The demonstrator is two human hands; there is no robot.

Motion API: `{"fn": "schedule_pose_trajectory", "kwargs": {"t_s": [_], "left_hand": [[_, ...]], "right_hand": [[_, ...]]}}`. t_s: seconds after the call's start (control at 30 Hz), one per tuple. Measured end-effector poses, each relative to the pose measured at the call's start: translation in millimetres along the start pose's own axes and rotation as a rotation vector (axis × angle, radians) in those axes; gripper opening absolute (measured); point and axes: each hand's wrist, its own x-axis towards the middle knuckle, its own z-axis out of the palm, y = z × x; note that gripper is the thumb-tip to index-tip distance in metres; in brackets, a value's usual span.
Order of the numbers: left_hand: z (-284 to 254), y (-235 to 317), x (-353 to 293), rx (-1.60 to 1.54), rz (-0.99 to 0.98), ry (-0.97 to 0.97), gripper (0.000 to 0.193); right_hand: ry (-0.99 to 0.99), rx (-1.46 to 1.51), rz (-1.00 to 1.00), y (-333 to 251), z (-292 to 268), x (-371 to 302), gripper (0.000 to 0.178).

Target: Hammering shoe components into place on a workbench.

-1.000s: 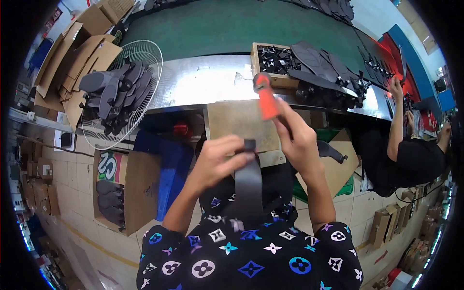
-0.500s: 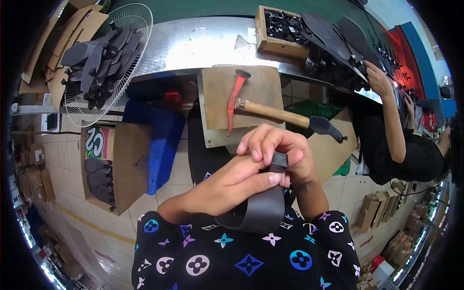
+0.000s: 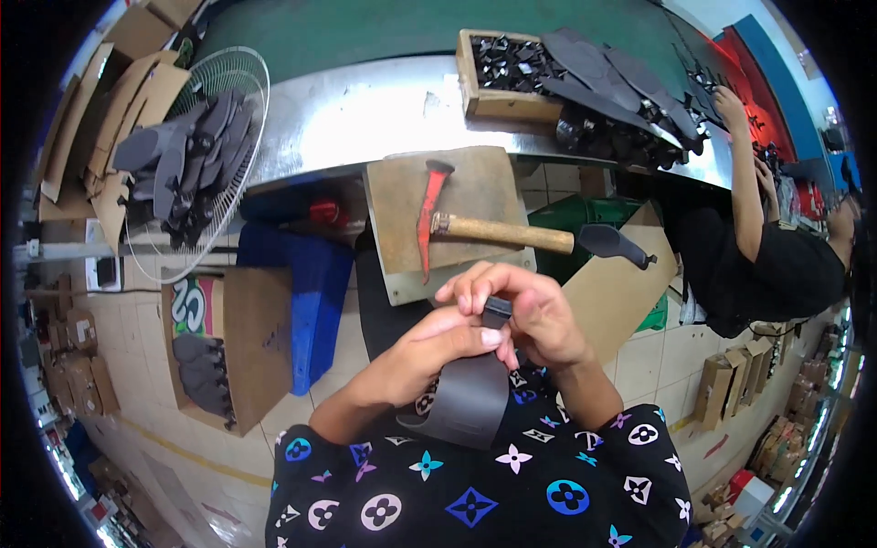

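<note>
A dark grey flexible flat piece (image 3: 470, 397) is bent into a curve in front of my body, with a small black block (image 3: 497, 312) at its upper end. My left hand (image 3: 437, 352) is closed round the piece, its thumb pressed just below the block. My right hand (image 3: 539, 318) curls over the block from the other side, fingers bent around its top and side. Beyond my hands, a hammer (image 3: 502, 231) with a red head and wooden handle lies on a brown board (image 3: 489, 178).
On the metal bench, a wooden box (image 3: 512, 106) of small black parts stands beside a pile of grey pieces (image 3: 607, 82). A wire basket (image 3: 265, 119) of similar pieces is at left, above a cardboard box (image 3: 251, 338) and blue bin (image 3: 315, 310). A co-worker's arm (image 3: 747, 192) reaches over at right.
My hands and the bent piece have shifted slightly left relative to my body, and the right fingers have lifted a little and loosened around the block. The whole view has tilted slightly.
</note>
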Motion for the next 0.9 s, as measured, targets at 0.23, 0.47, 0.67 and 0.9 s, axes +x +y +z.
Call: {"fn": "schedule_pose_trajectory", "kwargs": {"t_s": [0.23,0.47,0.67,0.9], "left_hand": [[14,14,16,0.172,-0.033,0.009,0.03],[-18,29,33,0.6,0.428,0.584,0.029],[-124,120,-70,1.032,1.264,1.688,0.047],[-155,96,-84,1.466,1.288,1.983,0.053]], "right_hand": [[-0.002,0.105,-0.126,-5,-3,0,0.058],[0.129,-0.457,-0.207,-27,-53,14,0.059],[1.103,-1.821,-0.519,-102,-183,18,0.031],[1.044,-2.056,-0.664,-135,-264,23,0.033]]}}
